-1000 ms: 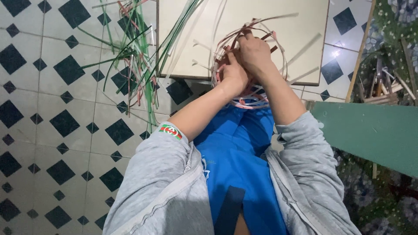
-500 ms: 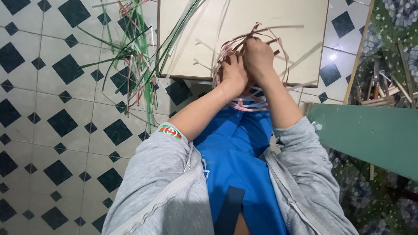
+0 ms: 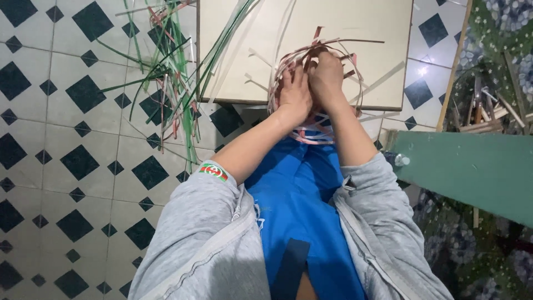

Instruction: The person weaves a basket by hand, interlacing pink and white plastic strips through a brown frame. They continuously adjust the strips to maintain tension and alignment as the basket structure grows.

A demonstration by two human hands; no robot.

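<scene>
Both my hands are raised in front of me, close together, on a small woven piece (image 3: 311, 130) made of thin pink, red and white strips. My left hand (image 3: 294, 94) grips the left side of the weave, fingers curled into the strips. Pressed against it, my right hand (image 3: 327, 78) pinches strips at the top, where loose strip ends (image 3: 355, 41) stick out to the right. The middle of the weave is hidden behind my hands. Grey sleeves cover my forearms up to the elbows, and a blue shirt shows below.
A beige board (image 3: 333, 28) lies on the tiled floor (image 3: 66, 139) behind my hands. A loose bundle of green, white and red strips (image 3: 177, 83) sprawls to its left. A green plank (image 3: 472, 172) juts in at the right, over a flowered cloth with sticks (image 3: 499, 111).
My hands have stayed together on the weave and shifted slightly. The loose strip ends around them have bent and swung into a different spread.
</scene>
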